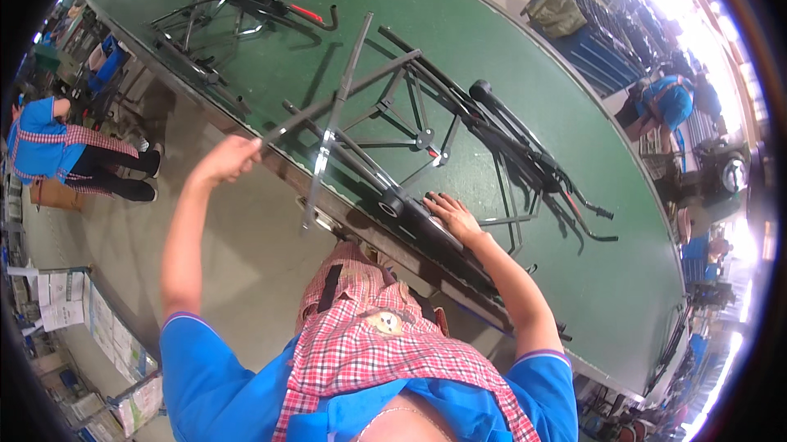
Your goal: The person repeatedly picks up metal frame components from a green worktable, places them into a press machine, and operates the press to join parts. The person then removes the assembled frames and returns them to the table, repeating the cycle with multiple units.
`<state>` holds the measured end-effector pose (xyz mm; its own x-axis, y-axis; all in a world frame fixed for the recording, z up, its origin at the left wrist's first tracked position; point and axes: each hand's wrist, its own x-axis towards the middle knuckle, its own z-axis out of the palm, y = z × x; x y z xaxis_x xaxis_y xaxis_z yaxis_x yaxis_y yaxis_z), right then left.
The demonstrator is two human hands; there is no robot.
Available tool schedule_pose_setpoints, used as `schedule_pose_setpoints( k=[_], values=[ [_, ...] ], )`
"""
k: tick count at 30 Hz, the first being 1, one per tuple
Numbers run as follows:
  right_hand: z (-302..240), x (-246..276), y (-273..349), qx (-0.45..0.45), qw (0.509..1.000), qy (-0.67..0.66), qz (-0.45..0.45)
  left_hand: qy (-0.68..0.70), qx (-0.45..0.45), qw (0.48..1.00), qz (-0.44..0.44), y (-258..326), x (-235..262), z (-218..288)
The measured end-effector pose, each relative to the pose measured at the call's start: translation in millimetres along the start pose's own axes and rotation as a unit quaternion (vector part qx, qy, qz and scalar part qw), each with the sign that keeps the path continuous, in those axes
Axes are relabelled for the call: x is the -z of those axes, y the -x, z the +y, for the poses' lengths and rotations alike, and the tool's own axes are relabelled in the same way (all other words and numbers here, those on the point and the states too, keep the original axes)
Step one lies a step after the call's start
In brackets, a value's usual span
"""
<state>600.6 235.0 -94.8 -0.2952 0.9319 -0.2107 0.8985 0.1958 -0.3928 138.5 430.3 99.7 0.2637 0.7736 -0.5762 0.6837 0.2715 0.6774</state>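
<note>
A black metal folding frame (426, 139) of tubes and crossed struts lies on a green-topped table (607, 278) in front of me. My left hand (231, 159) is closed round the near-left end of a long dark tube (340, 96), just off the table's edge. A second, shiny tube (334, 126) crosses that one at a steep angle. My right hand (453, 217) lies with its fingers stretched out on the near side of the frame, beside a round black fitting (392, 200). What lies under its palm is hidden.
Another black frame (238, 12) with a red part lies at the table's far left. A person in a blue shirt (49, 143) stands on the left, and another person (668, 102) is at the far right. A paper-covered board (106, 319) stands at lower left.
</note>
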Motion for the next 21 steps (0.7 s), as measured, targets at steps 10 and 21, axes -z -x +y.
schedule_pose_setpoints(
  k=[10, 21],
  values=[
    [8.2, 28.7, 3.6, 0.120, 0.984, 0.112, 0.070, 0.366, 0.059, 0.918, -0.141, 38.9, -173.0, -24.1],
    [4.7, 30.1, -3.3, -0.019, 0.998, -0.046, -0.028, 0.454, 0.054, 0.877, -0.149, 45.0, -244.4, -13.0]
  ],
)
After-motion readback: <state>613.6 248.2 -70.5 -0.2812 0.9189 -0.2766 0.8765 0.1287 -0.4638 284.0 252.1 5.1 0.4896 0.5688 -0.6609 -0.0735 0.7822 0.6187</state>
